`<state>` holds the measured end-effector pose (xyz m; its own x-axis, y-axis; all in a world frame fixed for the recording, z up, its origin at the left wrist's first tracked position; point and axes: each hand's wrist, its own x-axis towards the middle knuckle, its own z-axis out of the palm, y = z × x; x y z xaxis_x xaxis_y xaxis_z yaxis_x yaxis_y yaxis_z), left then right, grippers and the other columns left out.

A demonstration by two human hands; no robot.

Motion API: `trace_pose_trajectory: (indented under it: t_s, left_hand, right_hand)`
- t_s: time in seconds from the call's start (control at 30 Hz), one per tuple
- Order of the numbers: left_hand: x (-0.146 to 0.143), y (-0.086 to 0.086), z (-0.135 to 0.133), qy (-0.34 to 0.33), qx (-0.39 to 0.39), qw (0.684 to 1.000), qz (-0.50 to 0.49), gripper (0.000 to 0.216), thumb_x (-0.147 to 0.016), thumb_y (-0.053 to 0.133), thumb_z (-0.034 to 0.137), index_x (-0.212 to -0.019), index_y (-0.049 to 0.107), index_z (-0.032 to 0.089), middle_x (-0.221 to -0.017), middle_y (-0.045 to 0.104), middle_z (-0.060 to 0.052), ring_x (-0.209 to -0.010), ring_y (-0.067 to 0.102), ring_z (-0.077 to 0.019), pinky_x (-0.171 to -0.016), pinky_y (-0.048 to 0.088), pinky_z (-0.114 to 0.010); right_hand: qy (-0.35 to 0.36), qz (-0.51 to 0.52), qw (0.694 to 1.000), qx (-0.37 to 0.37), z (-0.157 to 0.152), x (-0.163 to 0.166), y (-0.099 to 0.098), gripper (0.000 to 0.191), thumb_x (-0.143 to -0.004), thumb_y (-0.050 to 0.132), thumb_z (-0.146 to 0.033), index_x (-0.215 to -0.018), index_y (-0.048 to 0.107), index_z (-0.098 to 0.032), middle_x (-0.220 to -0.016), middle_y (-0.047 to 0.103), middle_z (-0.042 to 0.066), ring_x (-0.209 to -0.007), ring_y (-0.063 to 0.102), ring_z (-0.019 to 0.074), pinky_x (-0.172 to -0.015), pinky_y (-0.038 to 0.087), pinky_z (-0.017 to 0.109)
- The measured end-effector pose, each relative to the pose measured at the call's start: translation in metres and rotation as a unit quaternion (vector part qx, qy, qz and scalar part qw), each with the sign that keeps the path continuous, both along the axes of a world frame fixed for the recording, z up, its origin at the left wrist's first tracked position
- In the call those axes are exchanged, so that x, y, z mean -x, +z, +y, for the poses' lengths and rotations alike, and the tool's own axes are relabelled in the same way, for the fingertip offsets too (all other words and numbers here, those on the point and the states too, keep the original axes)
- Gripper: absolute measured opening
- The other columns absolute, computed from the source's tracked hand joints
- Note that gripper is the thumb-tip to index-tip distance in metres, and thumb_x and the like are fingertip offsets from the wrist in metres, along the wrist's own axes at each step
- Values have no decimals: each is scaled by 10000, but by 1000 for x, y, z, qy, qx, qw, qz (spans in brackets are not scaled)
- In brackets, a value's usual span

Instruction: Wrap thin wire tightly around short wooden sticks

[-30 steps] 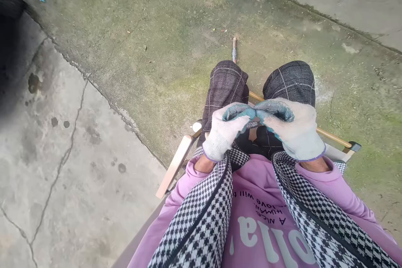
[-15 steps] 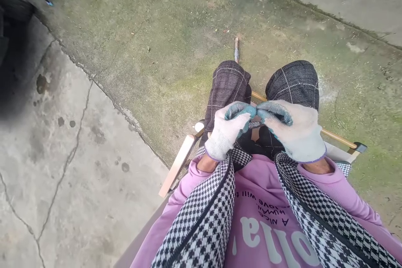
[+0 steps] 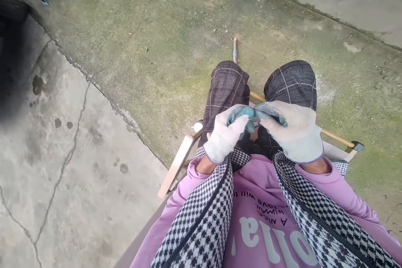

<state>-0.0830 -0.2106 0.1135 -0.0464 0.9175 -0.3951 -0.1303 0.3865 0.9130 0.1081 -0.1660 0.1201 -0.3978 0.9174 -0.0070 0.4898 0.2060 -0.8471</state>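
Observation:
My left hand (image 3: 230,127), in a white work glove with teal-grey coated fingers, is closed above my lap. Its fingertips meet those of my right hand (image 3: 290,127), gloved alike and also closed in a pinch. Whatever the fingertips pinch is too small or hidden to make out. Just below them, a short bit of something grey and ridged, like a wound cord or wire (image 3: 256,124), shows between the hands. Most of it is covered by the gloves.
I sit in a folding chair with a pale armrest (image 3: 176,166) at left and a wooden bar (image 3: 337,137) at right. Past my left knee, a stick with a wrapped section (image 3: 235,49) shows against mossy ground (image 3: 157,50). Cracked concrete (image 3: 94,167) lies at left.
Both hands stay together, fingertips touching, with only slight finger movement. Less of the grey ridged piece shows between them now. The whole view has shifted slightly.

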Motion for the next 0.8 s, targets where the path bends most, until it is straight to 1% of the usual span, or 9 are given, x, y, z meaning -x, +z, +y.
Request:
trace_pose_trajectory:
  t_s: [0.13,0.23,0.3,0.37,0.43,0.5,0.63,0.73,0.8]
  left_hand:
    - [-1,-5,1,17,15,1000,-21,271,-954,809,475,-927,774,208,-712,741,-4,-607,625,-127,-582,540,-254]
    - [-4,-7,3,37,13,999,-15,229,-921,840,430,-918,777,210,-711,738,4,-640,652,-132,-617,562,-257]
    - [-5,-8,4,45,5,999,-17,210,-917,842,410,-918,783,208,-734,752,-2,-670,672,-137,-654,580,-264]
    - [-4,-9,4,45,0,999,-30,211,-925,836,411,-932,796,204,-749,763,-8,-662,665,-131,-644,567,-260]
    - [-3,-9,4,38,1,998,-43,229,-934,832,424,-962,813,198,-742,762,-11,-615,626,-117,-585,518,-245]
    - [-2,-9,4,30,12,998,-48,259,-940,832,443,-994,825,190,-728,756,-12,-572,581,-103,-536,466,-231]
    - [-1,-8,4,28,23,997,-67,306,-938,837,465,-1010,814,168,-728,750,-11,-558,562,-88,-540,461,-215]
    - [0,-10,3,25,18,995,-95,314,-944,830,475,-972,789,165,-715,738,-8,-561,567,-84,-552,468,-208]
    - [2,-10,3,14,22,994,-105,352,-960,813,518,-905,754,176,-691,723,-3,-554,563,-84,-546,464,-207]
  right_hand:
    - [4,-21,1000,-9,0,-2,-2,141,-997,760,-319,-1066,868,-379,-1079,892,-3,-978,852,330,-854,665,476]
    - [-7,-9,1000,-12,0,0,-1,150,-974,777,-308,-1054,877,-386,-1083,890,-8,-1009,855,318,-897,677,461]
    - [-25,25,999,12,-2,3,0,156,-968,786,-297,-1061,888,-370,-1094,894,-6,-1030,861,308,-940,687,453]
    - [-56,87,993,64,-4,6,0,171,-965,790,-288,-1088,895,-343,-1092,900,-4,-1011,869,303,-938,704,460]
    - [-79,144,979,121,-6,8,-2,192,-970,788,-279,-1118,899,-331,-1085,902,1,-991,872,304,-906,719,473]
    - [-87,176,969,154,-7,9,-6,195,-969,800,-270,-1118,906,-339,-1079,902,11,-991,870,310,-861,726,471]
    - [-102,216,956,173,-9,11,-10,159,-941,869,-304,-1091,917,-322,-1019,891,36,-956,861,302,-767,723,425]
    - [-103,244,948,175,-8,14,-7,146,-917,891,-307,-1056,917,-274,-959,879,34,-872,845,257,-731,708,374]
    - [-102,251,947,174,-8,16,-4,132,-899,890,-288,-1024,917,-257,-912,868,28,-778,814,217,-662,674,324]
